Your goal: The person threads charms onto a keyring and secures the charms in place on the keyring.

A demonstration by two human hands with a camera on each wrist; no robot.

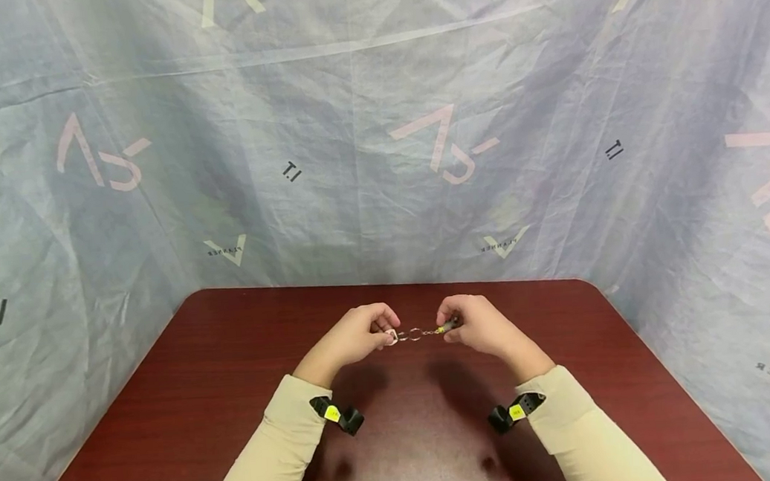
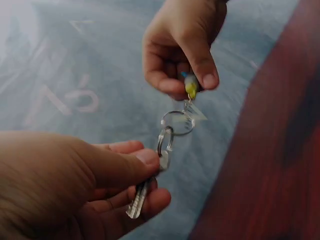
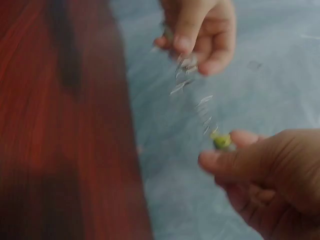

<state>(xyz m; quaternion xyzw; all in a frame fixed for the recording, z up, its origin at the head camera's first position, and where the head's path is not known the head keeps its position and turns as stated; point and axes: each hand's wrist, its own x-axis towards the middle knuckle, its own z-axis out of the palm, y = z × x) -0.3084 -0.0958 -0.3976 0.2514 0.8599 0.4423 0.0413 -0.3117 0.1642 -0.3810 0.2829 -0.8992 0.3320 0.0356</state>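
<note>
Between thumb and fingers, my left hand pinches a silver key by its head, the blade pointing down past the fingers. From the key's head a small ring links to a larger metal key ring. A short chain runs from that ring to a small yellow and grey keychain charm with a bit of blue. My right hand pinches this charm, and its fingers hide part of it. Both hands are raised above the table, the key ring stretched between them. The right wrist view is blurred.
The dark red wooden table lies under both arms. A grey printed cloth hangs behind it and along both sides. Each wrist wears a black strap device, left and right, with a yellow label.
</note>
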